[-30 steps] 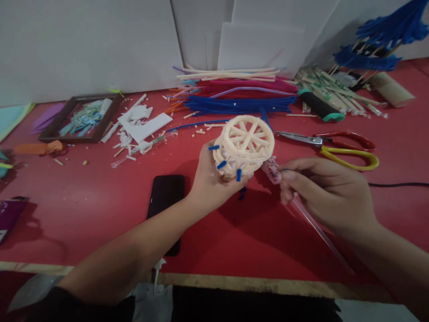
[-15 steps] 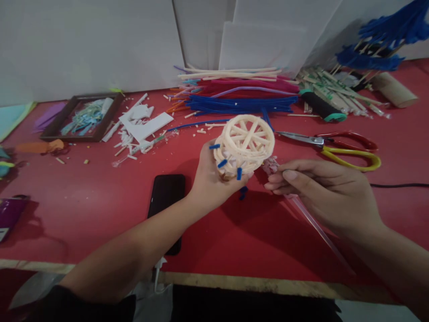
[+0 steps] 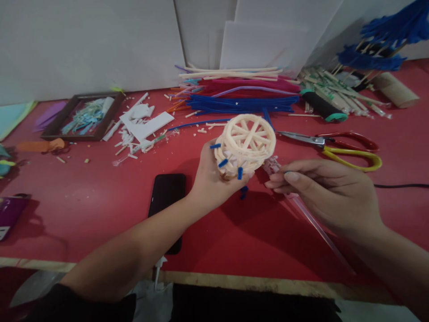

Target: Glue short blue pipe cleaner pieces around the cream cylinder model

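Observation:
My left hand (image 3: 214,176) is wrapped round a cream pipe-cleaner model (image 3: 250,134), raised above the red table. Its round top is open like a spoked wheel, and short blue pipe-cleaner pieces (image 3: 223,163) stick out along its near side. To its right, my right hand (image 3: 330,192) is closed in a pinch, apart from the model. A tiny blue bit (image 3: 287,173) shows at the thumb tip, mostly hidden by the fingers. Under this hand lies a clear pinkish plastic stick (image 3: 321,232) with a crinkled end. More small blue pieces (image 3: 244,192) are below the model.
Scissors (image 3: 351,154) with red and yellow handles lie to the right. Bundled blue pipe cleaners (image 3: 241,103) lie at the back, near a black spool (image 3: 323,106). A phone (image 3: 167,197) is by my left forearm. White scraps (image 3: 144,127) and a brown frame (image 3: 80,116) are left.
Both hands and the model stay almost where they were. The blue bit at my right thumb tip now shows; the whole view has shifted very slightly.

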`<state>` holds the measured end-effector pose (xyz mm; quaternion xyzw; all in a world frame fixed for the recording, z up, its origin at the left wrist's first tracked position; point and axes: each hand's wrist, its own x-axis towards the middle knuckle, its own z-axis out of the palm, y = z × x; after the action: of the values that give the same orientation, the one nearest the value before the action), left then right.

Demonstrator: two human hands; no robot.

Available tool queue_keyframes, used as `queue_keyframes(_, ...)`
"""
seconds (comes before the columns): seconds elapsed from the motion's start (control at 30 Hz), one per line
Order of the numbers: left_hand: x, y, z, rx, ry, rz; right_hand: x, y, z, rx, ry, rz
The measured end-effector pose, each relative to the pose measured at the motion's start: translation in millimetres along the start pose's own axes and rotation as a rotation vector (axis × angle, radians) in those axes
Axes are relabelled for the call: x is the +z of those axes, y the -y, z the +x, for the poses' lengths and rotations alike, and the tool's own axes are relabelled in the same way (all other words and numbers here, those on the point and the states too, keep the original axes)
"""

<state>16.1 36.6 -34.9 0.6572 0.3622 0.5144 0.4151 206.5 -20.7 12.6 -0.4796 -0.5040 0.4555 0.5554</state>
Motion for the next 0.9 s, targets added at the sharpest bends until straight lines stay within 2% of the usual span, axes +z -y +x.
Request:
queue_keyframes(0.23, 1.3, 0.0, -0.2, -0.021, -0.004, -0.032, -4.5, -0.3, -1.9, -0.018, 0.05, -0.056)
queue_keyframes(0.43, 1.3, -0.5, -0.8, -0.062, 0.01, -0.083, -6.2, -1.6, 2.3, -0.181, 0.128, -0.134)
queue_keyframes(0.53, 1.4, -2.4, -0.3, -0.059, 0.005, -0.058, -6.1, -2.6, 2.9, -0.178, 0.108, -0.131)
queue_keyframes(0.7, 4.5, -5.5, -1.8, -0.069, 0.047, -0.121, -0.3, 0.8, -2.6, -0.217, 0.045, -0.3)
queue_keyframes(0.9, 11.8, 1.6, -6.2, -0.161, 0.063, -0.27, 5.0, -3.2, -9.3, -0.231, -0.023, -0.22)
